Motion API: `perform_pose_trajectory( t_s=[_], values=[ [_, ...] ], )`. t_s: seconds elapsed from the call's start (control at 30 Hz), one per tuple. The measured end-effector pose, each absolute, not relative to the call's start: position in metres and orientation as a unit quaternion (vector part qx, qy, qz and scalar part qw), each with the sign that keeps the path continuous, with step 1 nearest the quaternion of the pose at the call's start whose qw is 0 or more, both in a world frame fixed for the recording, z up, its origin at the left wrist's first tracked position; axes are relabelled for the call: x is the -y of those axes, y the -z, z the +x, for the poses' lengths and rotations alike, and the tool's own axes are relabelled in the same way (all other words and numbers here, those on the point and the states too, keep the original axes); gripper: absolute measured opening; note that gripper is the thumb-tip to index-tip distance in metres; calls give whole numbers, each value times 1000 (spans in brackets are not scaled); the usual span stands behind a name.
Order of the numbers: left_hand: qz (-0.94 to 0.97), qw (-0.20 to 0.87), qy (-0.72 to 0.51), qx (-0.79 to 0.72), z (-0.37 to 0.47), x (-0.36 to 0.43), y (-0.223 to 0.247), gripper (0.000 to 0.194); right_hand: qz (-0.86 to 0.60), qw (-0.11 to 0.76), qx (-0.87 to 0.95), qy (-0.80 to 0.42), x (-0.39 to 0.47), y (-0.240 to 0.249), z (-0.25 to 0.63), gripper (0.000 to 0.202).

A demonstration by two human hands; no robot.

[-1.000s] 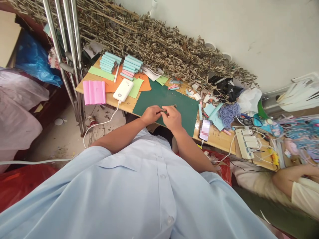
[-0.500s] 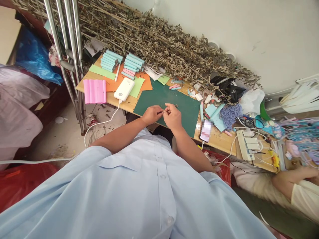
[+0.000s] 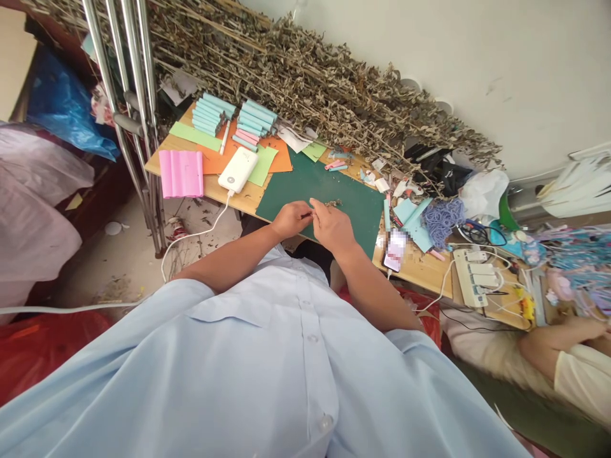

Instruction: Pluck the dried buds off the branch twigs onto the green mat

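Note:
My left hand (image 3: pixel 290 220) and my right hand (image 3: pixel 333 227) meet over the near edge of a green mat (image 3: pixel 356 207). Both hands have their fingers bent into a pinch, fingertips almost touching. Whatever lies between the fingertips is too small to name. Just beyond the right hand, a little pile of dry plant bits (image 3: pixel 334 203) rests on the mat. A white power bank (image 3: pixel 238 170) lies left of the mat on orange and green paper, and a phone (image 3: pixel 395 250) is at the right.
Blue paper rolls (image 3: pixel 207 114) and folded pink paper (image 3: pixel 181 174) are at the left. Dried plants (image 3: pixel 305 70) line the back. Purple yarn (image 3: pixel 442 222) and a power strip (image 3: pixel 470 278) are at the right, near another person's arm (image 3: pixel 548 346). Crutches (image 3: pixel 136 95) stand left.
My right hand has turned and shifted slightly right, its fingers now lying flatter toward the left hand. More of the plant bits on the mat shows. The left hand has barely moved.

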State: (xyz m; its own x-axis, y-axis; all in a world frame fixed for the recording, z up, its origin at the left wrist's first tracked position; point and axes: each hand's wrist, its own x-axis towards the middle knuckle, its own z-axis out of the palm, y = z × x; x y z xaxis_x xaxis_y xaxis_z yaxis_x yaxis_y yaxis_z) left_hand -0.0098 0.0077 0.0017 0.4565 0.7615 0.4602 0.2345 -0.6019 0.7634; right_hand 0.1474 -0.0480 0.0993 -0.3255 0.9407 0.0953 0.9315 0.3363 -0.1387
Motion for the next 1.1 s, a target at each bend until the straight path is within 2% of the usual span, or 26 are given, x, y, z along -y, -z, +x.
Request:
perform_pose_trajectory(
  t_s=[0.13, 0.27, 0.33, 0.5, 0.57, 1.1],
  values=[
    [792, 322, -413, -314, -9, -8, -1, 27, -541, 31, 840, -9, 50, -107, 152, 52],
    [785, 314, -423, -327, -8, -8, 1, 32, -507, 22, 862, -6, 48, -106, 154, 53],
    [781, 317, -428, -325, -8, -8, 1, 32, -513, 48, 857, -15, 46, -103, 156, 49],
    [771, 343, -430, -322, -9, -6, -2, 25, -552, 190, 810, -55, 41, -97, 167, 38],
    [769, 345, -431, -322, -10, -6, -3, 24, -542, 206, 813, -57, 42, -95, 172, 34],
    [776, 342, -413, -332, -10, -5, -4, 23, -484, 42, 872, -57, 36, -107, 178, 35]
  ],
)
